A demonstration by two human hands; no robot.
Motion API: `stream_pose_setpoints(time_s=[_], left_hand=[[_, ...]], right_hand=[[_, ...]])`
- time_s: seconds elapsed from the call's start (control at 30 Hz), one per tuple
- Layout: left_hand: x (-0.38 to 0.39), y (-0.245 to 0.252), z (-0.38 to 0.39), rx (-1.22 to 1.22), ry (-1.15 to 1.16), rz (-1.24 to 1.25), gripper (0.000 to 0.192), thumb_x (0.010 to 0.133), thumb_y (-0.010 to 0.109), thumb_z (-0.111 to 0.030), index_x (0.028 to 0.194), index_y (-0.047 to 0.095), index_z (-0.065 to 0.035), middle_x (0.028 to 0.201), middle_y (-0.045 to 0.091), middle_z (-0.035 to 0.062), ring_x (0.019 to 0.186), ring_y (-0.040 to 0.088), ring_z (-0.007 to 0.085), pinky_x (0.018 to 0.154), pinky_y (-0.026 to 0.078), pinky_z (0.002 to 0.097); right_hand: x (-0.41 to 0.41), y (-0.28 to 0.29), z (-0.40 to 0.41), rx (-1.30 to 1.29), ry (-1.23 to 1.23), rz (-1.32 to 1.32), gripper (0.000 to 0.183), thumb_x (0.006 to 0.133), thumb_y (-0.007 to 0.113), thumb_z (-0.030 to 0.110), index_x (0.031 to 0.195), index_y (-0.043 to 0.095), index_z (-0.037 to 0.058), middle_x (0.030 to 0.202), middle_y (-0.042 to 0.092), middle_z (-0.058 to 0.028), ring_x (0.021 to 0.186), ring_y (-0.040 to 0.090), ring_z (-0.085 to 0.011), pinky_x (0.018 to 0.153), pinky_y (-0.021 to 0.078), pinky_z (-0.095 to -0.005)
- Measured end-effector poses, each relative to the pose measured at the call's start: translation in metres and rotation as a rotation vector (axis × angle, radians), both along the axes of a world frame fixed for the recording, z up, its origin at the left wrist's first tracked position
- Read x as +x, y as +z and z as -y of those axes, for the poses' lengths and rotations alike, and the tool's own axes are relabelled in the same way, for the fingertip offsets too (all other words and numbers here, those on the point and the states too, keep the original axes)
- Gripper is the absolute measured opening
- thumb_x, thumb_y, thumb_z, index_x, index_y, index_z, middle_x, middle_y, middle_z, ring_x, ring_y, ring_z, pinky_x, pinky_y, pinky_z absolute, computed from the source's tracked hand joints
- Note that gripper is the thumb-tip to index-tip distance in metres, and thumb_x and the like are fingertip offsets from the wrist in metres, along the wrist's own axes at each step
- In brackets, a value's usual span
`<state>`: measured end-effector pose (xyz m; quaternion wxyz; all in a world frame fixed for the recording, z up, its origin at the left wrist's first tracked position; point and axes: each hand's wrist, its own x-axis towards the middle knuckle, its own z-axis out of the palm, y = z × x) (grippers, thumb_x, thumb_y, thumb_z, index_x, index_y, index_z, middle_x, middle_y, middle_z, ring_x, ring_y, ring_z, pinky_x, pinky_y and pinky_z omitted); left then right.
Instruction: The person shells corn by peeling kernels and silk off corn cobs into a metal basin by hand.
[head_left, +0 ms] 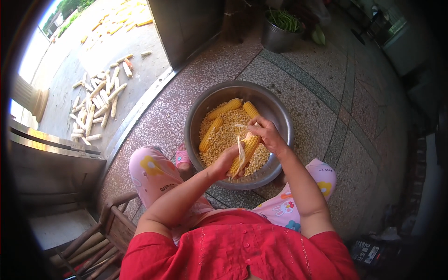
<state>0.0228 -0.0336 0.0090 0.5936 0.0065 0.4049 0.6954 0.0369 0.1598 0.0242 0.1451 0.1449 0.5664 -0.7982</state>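
Note:
A wide metal basin (239, 85) stands on the floor between my legs, partly filled with loose corn kernels (227, 122). My left hand (228, 159) holds an ear of corn (249, 148) over the basin, slantwise, with dry husk strips hanging from it. At its upper end, my right hand (265, 131) pinches the husk between thumb and fingers. Two yellow ears lie on the kernels at the left, one of them an upper ear (225, 109) and the other a lower ear (210, 134). Another ear (250, 109) rests just beyond my right hand.
Bare corncobs (99, 99) lie piled outside the doorway's metal threshold (140, 105), with yellow corn (122, 21) farther out. A bucket of green vegetables (280, 36) stands beyond the basin. A wooden chair (119, 224) is close at my left; a dark package (367, 250) lies at lower right.

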Motion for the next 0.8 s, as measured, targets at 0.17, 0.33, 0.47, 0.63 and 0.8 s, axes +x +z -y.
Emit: stream_pose_setpoints(time_s=[0.17,0.33,0.47,0.63,0.8], left_hand=[[0.003,-0.002,-0.002,-0.029,-0.018,0.055,0.054,0.09,0.032,-0.056,0.1,0.051,-0.0071,0.069,0.057,0.0086,0.043,0.054,0.0172,0.033,0.039,0.0273],[-0.002,0.006,0.0,-0.011,0.002,0.132,0.055,0.091,0.028,-0.056,0.098,0.052,-0.0067,0.064,0.056,0.008,0.038,0.051,0.0166,0.03,0.037,0.0258],[0.004,0.0,0.001,-0.053,0.015,-0.062,0.052,0.091,0.033,-0.053,0.094,0.05,-0.0047,0.061,0.055,0.0089,0.038,0.051,0.0175,0.031,0.037,0.0258],[0.012,-0.005,-0.002,-0.089,0.067,-0.236,0.049,0.091,0.037,-0.052,0.094,0.049,-0.0044,0.061,0.054,0.0088,0.039,0.052,0.0192,0.032,0.038,0.0261],[0.006,0.003,-0.004,-0.108,0.104,-0.106,0.05,0.092,0.032,-0.051,0.098,0.049,-0.0047,0.062,0.054,0.0082,0.039,0.052,0.0179,0.033,0.039,0.026]], right_hand=[[-0.003,-0.017,0.007,0.137,-0.166,-0.063,0.02,0.08,0.062,0.018,0.093,0.054,0.0061,0.078,0.055,-0.0011,0.074,0.055,-0.0083,0.061,0.0446,-0.0201],[0.005,0.022,0.003,0.083,0.029,-0.018,0.023,0.08,0.063,0.018,0.097,0.053,0.0063,0.085,0.056,-0.0018,0.076,0.055,-0.0087,0.063,0.0457,-0.0227],[0.005,0.018,0.008,0.196,0.027,-0.103,0.022,0.076,0.065,0.018,0.09,0.053,0.0057,0.076,0.054,-0.0019,0.067,0.052,-0.009,0.055,0.0413,-0.0228],[0.001,-0.009,0.014,0.586,-0.066,-0.188,0.021,0.077,0.064,0.018,0.088,0.051,0.0056,0.069,0.05,0.0013,0.06,0.045,-0.0083,0.052,0.0379,-0.0254],[0.006,0.023,0.017,0.171,-0.078,-0.038,0.028,0.075,0.066,0.016,0.097,0.051,0.0058,0.082,0.053,-0.0021,0.071,0.051,-0.0085,0.062,0.0429,-0.0236]])
